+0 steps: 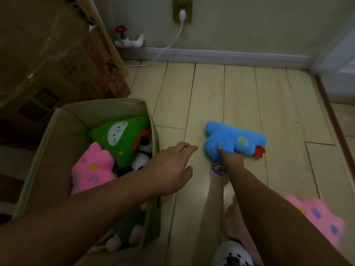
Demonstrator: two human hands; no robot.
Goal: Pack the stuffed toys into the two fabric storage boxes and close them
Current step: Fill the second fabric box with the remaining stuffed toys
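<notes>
pinching the near edge of the blue stuffed toy (233,140) on the floor (240,93), the right hand (231,160) is getting only a thin corner hold, so the toy may be slipping free on the lift or dragging the purple round thing (219,168) lying just beside it. the left hand (169,168) is hovering over the rim of the fabric storage box (123,106), fingers spread wide and holding nothing. the box is already looking crowded with the green toy (121,138) and pink toy (94,169), risking a bulge that hinders closing.
</notes>
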